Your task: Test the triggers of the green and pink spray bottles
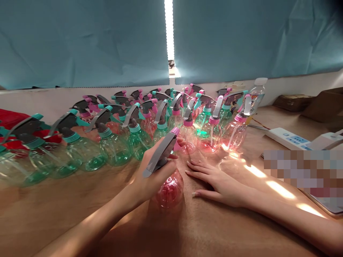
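My left hand (158,169) is wrapped round the neck of a pink spray bottle (170,191), which stands upright on the brown table (107,217). The bottle's grey and pink spray head shows above my fingers. To its right my right hand (214,182) lies on the table with fingers spread, holding nothing. Just beyond the hands stand clear pink spray bottles (209,137) with pink collars. Green spray bottles (115,150) with teal collars form a row to the left.
At the right lie a white power strip (289,137) and a tablet-like device (328,207) with a blurred screen. Brown boxes (324,105) sit behind them. A clear capped bottle (258,92) stands at the back. Red material (12,121) shows at the far left.
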